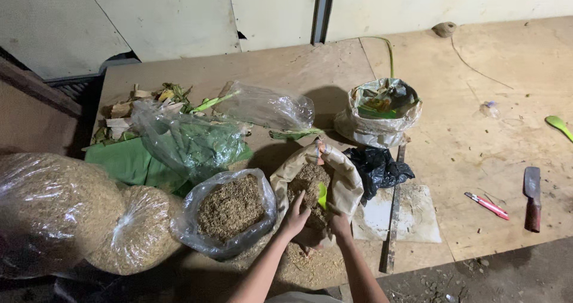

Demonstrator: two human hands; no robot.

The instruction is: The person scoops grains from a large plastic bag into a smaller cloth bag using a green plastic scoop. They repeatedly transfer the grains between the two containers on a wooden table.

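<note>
Both hands grip the rim of the paper sack (343, 181) near the table (298, 70) edge, left hand (295, 216) and right hand (340, 222) clenched on it, better holding it upright beside the open plastic bag (230, 210).

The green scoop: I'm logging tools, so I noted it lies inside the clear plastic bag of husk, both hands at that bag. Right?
Not quite. The head view shows the green scoop inside the brown paper sack, not the clear plastic bag; left hand and right hand are at that sack.
</note>
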